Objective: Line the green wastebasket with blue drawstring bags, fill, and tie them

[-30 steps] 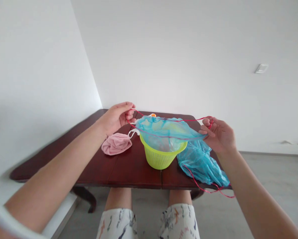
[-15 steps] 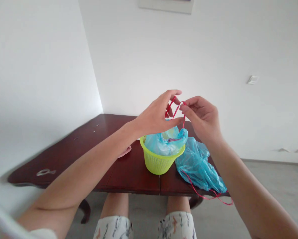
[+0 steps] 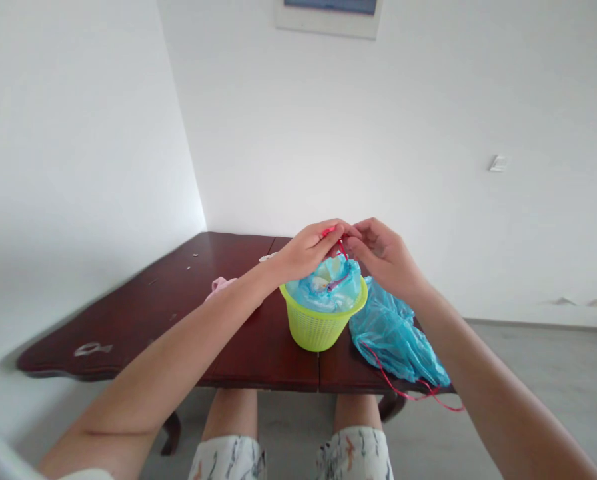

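Note:
A light-green plastic basket (image 3: 314,328) stands near the table's front edge, with a blue drawstring bag (image 3: 346,293) bunched inside it. Over the basket, my left hand (image 3: 313,250) is closed on the bag's red drawstring (image 3: 343,249), thumb pressed against the fingers. My right hand (image 3: 386,253) meets the left fingertips from the right, its thumb and fingers bent close together at the string. What the right fingertips hold is partly hidden. Right of the basket lies a second blue plastic bag (image 3: 396,333), its red string hanging past the table edge.
The dark red wooden table (image 3: 143,313) reaches to the wall. Behind my left forearm lies a pink cloth (image 3: 221,285). A pale ring-shaped mark or item (image 3: 92,349) is at the left, with small white scraps behind it. A framed picture (image 3: 328,19) hangs above.
Both hands have come down closer to the basket. My left fingers, spread with the string looped round them before, are now closed on it. The view has tilted slightly up.

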`<action>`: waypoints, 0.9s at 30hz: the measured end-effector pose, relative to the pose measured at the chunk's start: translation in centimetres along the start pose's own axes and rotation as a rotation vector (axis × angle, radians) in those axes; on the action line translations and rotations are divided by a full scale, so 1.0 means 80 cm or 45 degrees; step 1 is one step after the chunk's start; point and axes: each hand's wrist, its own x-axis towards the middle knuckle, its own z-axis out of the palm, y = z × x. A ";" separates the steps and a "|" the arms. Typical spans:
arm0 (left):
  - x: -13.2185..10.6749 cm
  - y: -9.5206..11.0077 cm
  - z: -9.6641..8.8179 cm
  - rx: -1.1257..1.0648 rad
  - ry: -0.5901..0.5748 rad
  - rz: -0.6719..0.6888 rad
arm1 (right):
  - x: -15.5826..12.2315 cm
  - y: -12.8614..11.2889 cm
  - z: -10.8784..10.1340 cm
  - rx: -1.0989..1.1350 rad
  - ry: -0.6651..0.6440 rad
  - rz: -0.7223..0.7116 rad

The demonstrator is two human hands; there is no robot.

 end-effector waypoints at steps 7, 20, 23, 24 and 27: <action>-0.022 -0.018 0.012 -0.190 0.136 -0.068 | -0.018 0.029 0.029 0.216 0.162 0.027; -0.030 -0.007 -0.001 -0.410 -0.030 -0.131 | -0.027 0.037 0.044 0.270 0.066 -0.015; -0.034 -0.008 -0.002 -0.474 -0.061 -0.123 | -0.022 0.039 0.046 0.336 0.050 0.019; -0.034 -0.010 -0.002 -0.496 -0.040 -0.117 | -0.022 0.037 0.046 0.337 0.102 0.013; -0.035 -0.016 0.000 -0.581 0.115 -0.127 | -0.026 0.028 0.043 0.327 0.331 -0.001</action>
